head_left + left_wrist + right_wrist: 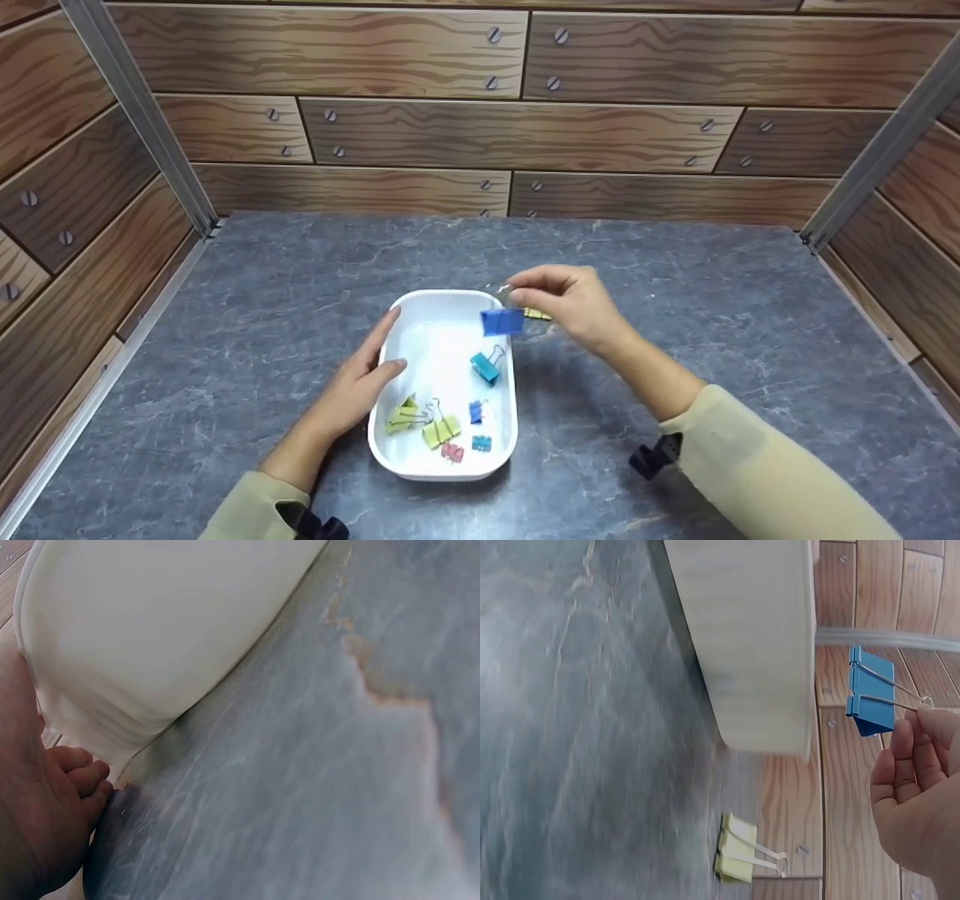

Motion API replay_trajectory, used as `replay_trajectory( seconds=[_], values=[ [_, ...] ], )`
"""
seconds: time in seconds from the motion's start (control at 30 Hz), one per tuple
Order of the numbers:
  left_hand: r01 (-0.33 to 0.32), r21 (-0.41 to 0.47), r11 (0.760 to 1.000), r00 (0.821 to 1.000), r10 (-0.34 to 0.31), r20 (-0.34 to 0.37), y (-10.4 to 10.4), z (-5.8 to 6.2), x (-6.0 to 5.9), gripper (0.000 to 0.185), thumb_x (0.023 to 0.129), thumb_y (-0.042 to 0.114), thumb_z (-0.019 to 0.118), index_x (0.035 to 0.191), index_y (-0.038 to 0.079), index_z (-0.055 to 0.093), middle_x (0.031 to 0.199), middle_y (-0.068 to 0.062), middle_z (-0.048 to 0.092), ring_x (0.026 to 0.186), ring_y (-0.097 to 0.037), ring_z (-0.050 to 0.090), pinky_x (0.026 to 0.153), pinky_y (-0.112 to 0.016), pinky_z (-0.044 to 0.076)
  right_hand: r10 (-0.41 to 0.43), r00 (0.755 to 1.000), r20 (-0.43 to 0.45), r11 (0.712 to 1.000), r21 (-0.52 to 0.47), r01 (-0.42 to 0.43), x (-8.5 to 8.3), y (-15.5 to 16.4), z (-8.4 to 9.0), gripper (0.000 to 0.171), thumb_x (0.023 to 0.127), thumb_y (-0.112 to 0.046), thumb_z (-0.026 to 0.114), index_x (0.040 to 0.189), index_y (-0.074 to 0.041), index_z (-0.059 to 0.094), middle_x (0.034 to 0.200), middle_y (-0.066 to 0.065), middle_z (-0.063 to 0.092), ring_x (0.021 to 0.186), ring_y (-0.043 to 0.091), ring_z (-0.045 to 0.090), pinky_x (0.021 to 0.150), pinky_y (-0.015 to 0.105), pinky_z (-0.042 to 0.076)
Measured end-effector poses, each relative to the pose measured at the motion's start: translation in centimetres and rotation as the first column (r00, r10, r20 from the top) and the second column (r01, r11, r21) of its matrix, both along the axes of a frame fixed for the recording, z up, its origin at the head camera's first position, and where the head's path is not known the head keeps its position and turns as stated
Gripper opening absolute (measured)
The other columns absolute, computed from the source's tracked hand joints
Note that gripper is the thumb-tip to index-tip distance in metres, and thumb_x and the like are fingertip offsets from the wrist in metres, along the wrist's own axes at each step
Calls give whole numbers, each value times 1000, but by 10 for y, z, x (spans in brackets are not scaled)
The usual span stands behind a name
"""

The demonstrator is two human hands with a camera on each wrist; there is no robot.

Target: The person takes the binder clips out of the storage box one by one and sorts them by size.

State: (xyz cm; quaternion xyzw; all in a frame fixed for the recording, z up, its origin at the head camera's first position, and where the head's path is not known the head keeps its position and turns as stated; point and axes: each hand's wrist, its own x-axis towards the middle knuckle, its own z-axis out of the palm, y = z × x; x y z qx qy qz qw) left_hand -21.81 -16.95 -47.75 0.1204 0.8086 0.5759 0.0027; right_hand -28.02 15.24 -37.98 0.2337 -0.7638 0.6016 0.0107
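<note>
A large blue binder clip [502, 322] hangs over the right rim of a white plastic tray [439, 345]. My right hand [574, 304] pinches it by its wire handles; the right wrist view shows the clip clear of the tray wall. With the thumb over the left rim and the fingers along the outside, my left hand [360, 382] holds the tray. Inside lie a teal binder clip [486, 369], yellow-green binder clips [441, 431], and small blue [475, 412], teal [481, 443] and red [452, 451] ones.
Outside the tray, a yellow binder clip [739, 847] lies on the grey marbled tabletop [675, 300], partly behind my right hand in the head view. Wood-patterned panels [517, 135] enclose the back and sides, with metal posts at the corners.
</note>
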Motion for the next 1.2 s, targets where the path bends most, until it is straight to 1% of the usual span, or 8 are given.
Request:
replay_trajectory(
  seconds=[0.03,0.07,0.23,0.3,0.53,0.7,1.0,1.2],
  values=[
    [-1,0,1000,1000,1,1,0,0,0,72,106,13,58,170,28,29,174,-5,26,159,-26,23,128,-50,20,-18,1000,3,1000,5,18,-1,5,2,20,93,-7,81,110,4,79,101,12,79,83,15,72,75,26,60],
    [0,3,1000,1000,0,5,0,0,0,72,106,13,58,170,28,28,174,-5,26,159,-26,23,128,-50,20,-33,999,6,999,7,33,-2,9,3,20,93,-7,82,110,3,80,102,11,80,84,15,72,75,26,60],
    [1,4,1000,1000,-1,22,1,0,-1,72,107,16,58,170,30,27,174,-5,25,159,-26,23,127,-52,22,-93,995,17,996,0,93,-8,35,8,21,95,-8,80,112,3,79,101,9,79,86,17,73,80,28,61],
    [-1,2,1000,1000,0,24,1,0,-1,72,107,16,58,170,30,27,174,-5,25,159,-26,23,127,-52,22,-112,994,17,993,-16,113,-12,46,10,23,95,-7,79,114,7,77,101,8,79,91,17,74,88,31,61],
    [-19,-15,1000,1000,19,23,1,1,0,72,106,16,58,170,31,28,174,-6,26,159,-28,24,127,-52,22,-203,979,25,978,-39,204,-22,82,13,28,98,-7,77,120,10,74,100,-3,79,93,14,74,88,29,60],
    [-24,-20,1000,1000,24,19,1,1,0,72,106,16,59,170,30,29,173,-7,27,159,-29,25,127,-53,22,-260,965,44,965,-27,261,-28,105,9,29,99,-9,77,120,10,74,96,-7,78,90,9,72,85,26,60],
    [-16,-14,1000,1000,17,9,1,1,1,72,106,16,60,170,30,29,173,-6,27,159,-28,25,127,-52,22,-314,945,94,949,38,312,-37,138,-6,38,99,-14,77,126,13,70,93,-11,76,86,5,69,80,22,59],
    [-5,2,1000,1000,5,6,0,0,0,71,107,15,59,170,29,29,174,-6,26,159,-27,24,127,-51,22,-333,935,122,942,88,324,-44,155,-19,42,101,-17,76,130,13,68,99,-14,77,90,4,70,82,23,59]
  ],
)
